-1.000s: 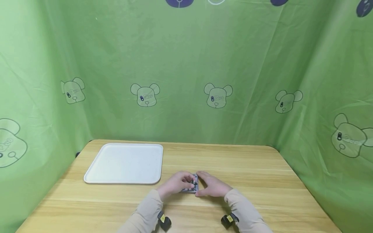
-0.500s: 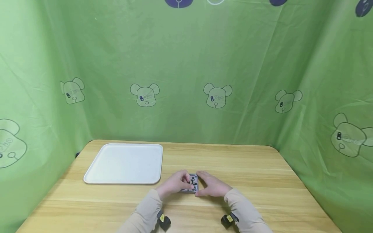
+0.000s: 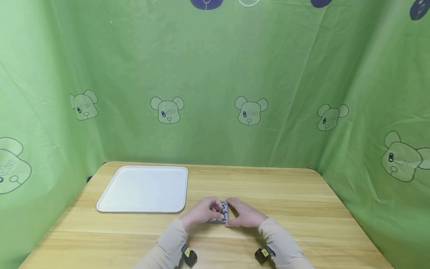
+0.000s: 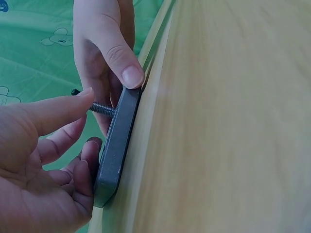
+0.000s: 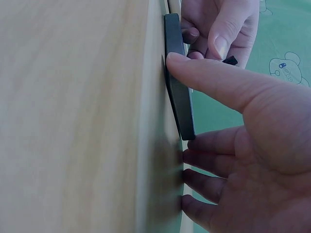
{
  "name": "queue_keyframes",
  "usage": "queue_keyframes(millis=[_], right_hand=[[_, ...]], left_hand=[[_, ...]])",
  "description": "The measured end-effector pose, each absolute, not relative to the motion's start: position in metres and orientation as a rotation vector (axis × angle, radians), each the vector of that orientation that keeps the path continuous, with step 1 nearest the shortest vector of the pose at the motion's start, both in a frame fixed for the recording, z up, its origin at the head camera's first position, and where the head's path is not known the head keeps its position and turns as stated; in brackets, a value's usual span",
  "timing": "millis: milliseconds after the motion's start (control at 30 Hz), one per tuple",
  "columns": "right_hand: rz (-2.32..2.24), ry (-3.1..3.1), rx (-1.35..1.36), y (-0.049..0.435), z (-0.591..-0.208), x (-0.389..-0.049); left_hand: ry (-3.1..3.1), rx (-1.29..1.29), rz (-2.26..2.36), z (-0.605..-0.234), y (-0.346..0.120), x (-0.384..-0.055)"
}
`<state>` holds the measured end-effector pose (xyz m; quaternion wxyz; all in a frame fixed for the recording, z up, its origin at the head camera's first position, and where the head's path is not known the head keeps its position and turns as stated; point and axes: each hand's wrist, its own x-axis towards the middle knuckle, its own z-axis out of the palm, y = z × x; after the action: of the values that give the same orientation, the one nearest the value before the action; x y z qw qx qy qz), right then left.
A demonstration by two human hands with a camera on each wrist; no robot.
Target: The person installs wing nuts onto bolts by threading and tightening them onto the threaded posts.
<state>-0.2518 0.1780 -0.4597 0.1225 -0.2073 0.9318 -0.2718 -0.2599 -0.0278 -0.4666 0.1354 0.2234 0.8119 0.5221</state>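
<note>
A small dark grey block (image 3: 226, 212) with slots in its top lies on the table between both hands. From its top face stands a threaded bolt (image 4: 103, 109) with a black head. My left hand (image 3: 201, 211) pinches this bolt by thumb and finger, the other fingers curled near the block's side. My right hand (image 3: 247, 213) spans the right side of the block, thumb tip at the near corner and index fingertip at the far corner. In the right wrist view the remaining fingers (image 5: 209, 165) reach down to the table. The left hand hides the block's left part.
A white tray (image 3: 144, 188) lies on the wooden table (image 3: 268, 186), left of and behind the hands. Green curtains (image 3: 208, 142) with bear prints stand round the back and sides. Each forearm wears a black wrist camera (image 3: 189, 256).
My left fingers drew back leftward from over the block, baring more of its top, then shifted slightly rightward again around the bolt. The right hand and the block stayed in place.
</note>
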Motion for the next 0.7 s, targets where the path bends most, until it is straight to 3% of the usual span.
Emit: queue_keyframes(millis=[700], right_hand=[[-0.793,2.715,-0.586,0.1774,-0.4578,-0.2516]], left_hand=[[2.385,0.752,1.428,-0.4657,-0.0276,-0.2597]])
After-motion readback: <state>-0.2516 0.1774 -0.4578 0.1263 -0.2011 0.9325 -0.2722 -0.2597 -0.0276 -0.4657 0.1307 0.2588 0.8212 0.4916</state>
